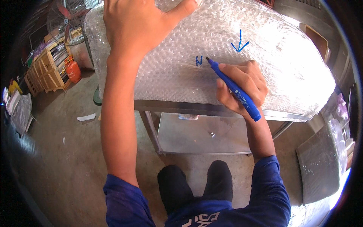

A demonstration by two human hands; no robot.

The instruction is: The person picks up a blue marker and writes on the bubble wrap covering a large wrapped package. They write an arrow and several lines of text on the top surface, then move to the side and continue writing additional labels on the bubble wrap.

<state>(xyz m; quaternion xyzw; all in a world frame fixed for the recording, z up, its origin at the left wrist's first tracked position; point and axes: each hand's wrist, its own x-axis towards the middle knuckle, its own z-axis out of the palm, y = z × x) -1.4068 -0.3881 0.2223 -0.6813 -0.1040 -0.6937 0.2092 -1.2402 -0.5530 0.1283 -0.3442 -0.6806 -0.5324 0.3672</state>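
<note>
A large bundle covered in clear bubble wrap point(170, 72) lies across a metal table point(181, 107). My right hand point(245, 85) grips a blue marker point(238, 92), its dark tip close to the wrap's surface. Just left of the tip is a short blue pen mark point(199, 60), and above my right hand a blue arrow point(240, 42) points toward me. My left hand point(138, 28) lies on the wrap at the upper left, thumb spread out to the right; its other fingertips run past the top edge of the picture.
Below the tabletop is a metal shelf point(204, 132) with small scraps on it. On the left stand an orange gas cylinder point(73, 69), a wooden crate point(51, 72) and a large fan point(65, 22). A wrapped grey block point(319, 166) stands at the right.
</note>
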